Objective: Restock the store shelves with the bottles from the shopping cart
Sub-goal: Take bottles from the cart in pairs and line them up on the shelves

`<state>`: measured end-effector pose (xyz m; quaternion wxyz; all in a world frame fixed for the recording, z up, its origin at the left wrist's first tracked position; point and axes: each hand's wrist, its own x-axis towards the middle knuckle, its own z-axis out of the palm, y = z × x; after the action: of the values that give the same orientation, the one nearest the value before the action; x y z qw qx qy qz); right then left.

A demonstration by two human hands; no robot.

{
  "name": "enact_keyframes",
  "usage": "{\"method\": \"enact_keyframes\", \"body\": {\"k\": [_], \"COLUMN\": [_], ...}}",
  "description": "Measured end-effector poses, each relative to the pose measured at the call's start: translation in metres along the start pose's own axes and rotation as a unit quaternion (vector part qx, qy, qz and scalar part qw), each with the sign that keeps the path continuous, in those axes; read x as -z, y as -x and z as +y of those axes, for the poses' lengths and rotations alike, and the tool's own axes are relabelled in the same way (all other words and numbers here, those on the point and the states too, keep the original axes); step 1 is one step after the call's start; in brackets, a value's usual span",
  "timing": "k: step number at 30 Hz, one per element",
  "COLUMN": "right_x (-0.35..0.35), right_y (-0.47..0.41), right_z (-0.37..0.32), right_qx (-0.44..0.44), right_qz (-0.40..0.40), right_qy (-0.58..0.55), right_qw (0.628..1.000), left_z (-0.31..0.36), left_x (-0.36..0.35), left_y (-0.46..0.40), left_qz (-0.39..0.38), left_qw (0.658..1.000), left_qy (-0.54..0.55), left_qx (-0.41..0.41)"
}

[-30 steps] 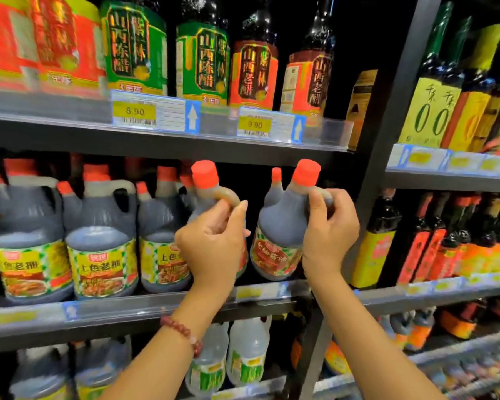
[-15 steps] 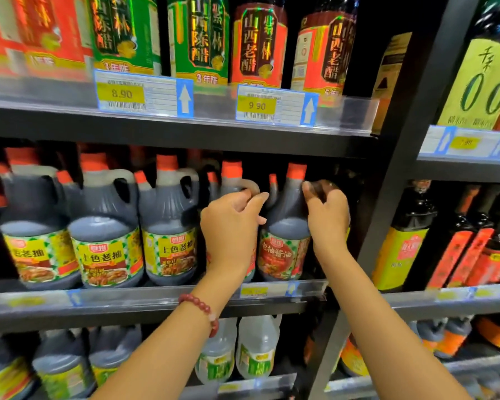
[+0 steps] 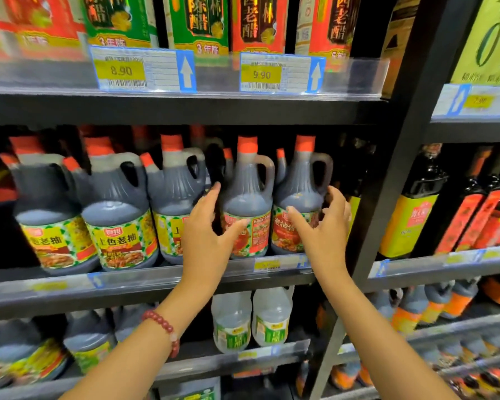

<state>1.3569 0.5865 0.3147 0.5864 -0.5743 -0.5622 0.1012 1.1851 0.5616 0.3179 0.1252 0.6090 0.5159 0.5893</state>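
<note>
Two dark soy sauce jugs with red caps and red labels stand side by side at the right end of the middle shelf (image 3: pixel 286 265). My left hand (image 3: pixel 207 229) wraps the lower body of the left jug (image 3: pixel 250 194), fingers on its left side and thumb across the label. In the same way my right hand (image 3: pixel 322 226) holds the right jug (image 3: pixel 299 192), thumb on the label and fingers round its right side. Both jugs are upright, handles to the right. The shopping cart is out of view.
Several similar jugs with yellow labels (image 3: pixel 119 215) fill the shelf to the left. Vinegar bottles (image 3: pixel 259 21) stand on the shelf above, behind price tags. A black upright post (image 3: pixel 387 180) borders the right jug. Tall dark bottles (image 3: pixel 410 215) stand beyond it, and clear jugs (image 3: pixel 233 321) below.
Both hands slid down from the jug handles to the lower bodies. The jugs moved back onto the shelf and now stand on it. The camera came closer.
</note>
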Motion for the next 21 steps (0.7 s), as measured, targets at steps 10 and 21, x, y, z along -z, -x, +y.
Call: {"method": "enact_keyframes", "body": {"k": [10,21], "right_x": [-0.001,-0.006], "right_y": [-0.007,-0.005], "right_z": [0.017,0.028], "right_qx": [-0.008,-0.012], "right_qz": [-0.107,-0.133], "right_qy": [0.032,0.105], "right_qw": [0.994,0.985], "left_z": [-0.004,-0.004], "left_x": [-0.013,-0.030], "left_y": [-0.005,0.005], "left_qz": [-0.127,-0.031], "left_qw": [0.989,0.979], "left_qy": [-0.055,-0.197], "left_qx": [0.048,0.044]}}
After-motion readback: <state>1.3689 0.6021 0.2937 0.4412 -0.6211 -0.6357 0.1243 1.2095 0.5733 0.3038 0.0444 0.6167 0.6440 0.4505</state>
